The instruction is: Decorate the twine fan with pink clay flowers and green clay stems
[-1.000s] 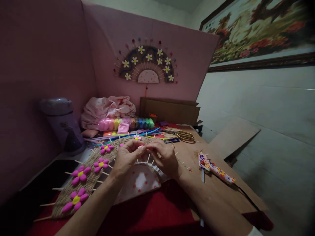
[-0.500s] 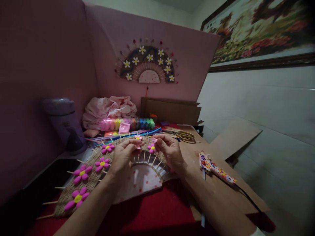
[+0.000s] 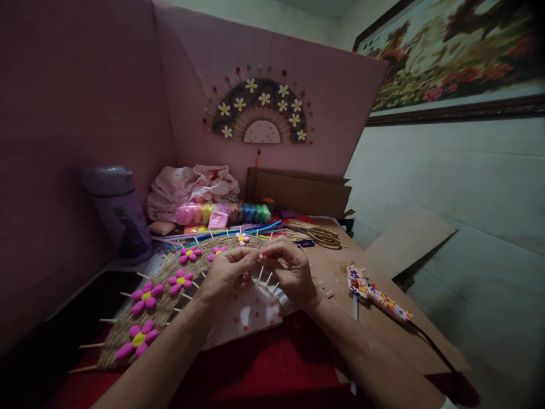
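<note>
A half-round woven fan craft lies on the red table cover, with wooden sticks poking out and several pink clay flowers with yellow centres stuck on it. Its inner part is a white dotted half-disc. My left hand and my right hand meet fingertip to fingertip above the top of the fan. Both pinch a small pink piece between them; I cannot make out its shape.
A patterned glue gun with a black cord lies on cardboard at the right. Gold scissors, a row of coloured clay tubs, pink cloth and a lilac bottle stand behind. A finished fan hangs on the pink wall.
Half a second ago my hands were apart, the right one holding a pink flower. They have come back together over the fan's top.
</note>
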Available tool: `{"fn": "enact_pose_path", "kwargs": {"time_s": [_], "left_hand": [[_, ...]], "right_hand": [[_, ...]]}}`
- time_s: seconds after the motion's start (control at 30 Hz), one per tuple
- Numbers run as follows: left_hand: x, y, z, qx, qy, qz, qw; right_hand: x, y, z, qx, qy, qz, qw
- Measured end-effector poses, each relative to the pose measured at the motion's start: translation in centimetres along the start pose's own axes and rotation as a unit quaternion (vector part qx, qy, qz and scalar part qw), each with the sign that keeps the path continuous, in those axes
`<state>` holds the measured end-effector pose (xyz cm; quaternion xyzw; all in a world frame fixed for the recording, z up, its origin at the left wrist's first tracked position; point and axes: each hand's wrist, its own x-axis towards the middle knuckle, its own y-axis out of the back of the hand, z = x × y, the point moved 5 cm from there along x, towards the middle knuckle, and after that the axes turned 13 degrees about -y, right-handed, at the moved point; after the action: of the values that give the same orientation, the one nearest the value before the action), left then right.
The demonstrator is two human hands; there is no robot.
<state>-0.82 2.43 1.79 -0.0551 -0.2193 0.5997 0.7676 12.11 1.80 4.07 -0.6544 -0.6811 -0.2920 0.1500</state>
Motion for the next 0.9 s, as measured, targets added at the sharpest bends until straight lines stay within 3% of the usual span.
{"fn": "enact_pose_path", "kwargs": {"time_s": [0.1,0.3,0.47,0.73,0.9], "left_hand": [[-0.03,-0.29,-0.21,0.008,0.001,-0.031,0.999],[0.07,-0.14,-0.33,-0.008,-0.009,-0.006,1.000],[-0.03,-0.63,-0.19,-0.117,0.023,0.020,0.993],[0.23,0.07,-0.82,-0.127,0.052,0.022,0.990],[0.28,-0.16,-0.58,-0.143,0.036,0.004,0.989]], "right_hand": [[0.04,0.17,-0.30,-0.027,0.011,0.003,1.000],[0.08,0.15,-0.63,-0.053,0.030,-0.007,0.998],[-0.06,0.31,-0.37,-0.048,0.015,0.023,0.998],[-0.18,0.48,-0.21,-0.069,0.018,0.047,0.996],[-0.30,0.40,-0.32,-0.076,0.031,0.050,0.995]]}}
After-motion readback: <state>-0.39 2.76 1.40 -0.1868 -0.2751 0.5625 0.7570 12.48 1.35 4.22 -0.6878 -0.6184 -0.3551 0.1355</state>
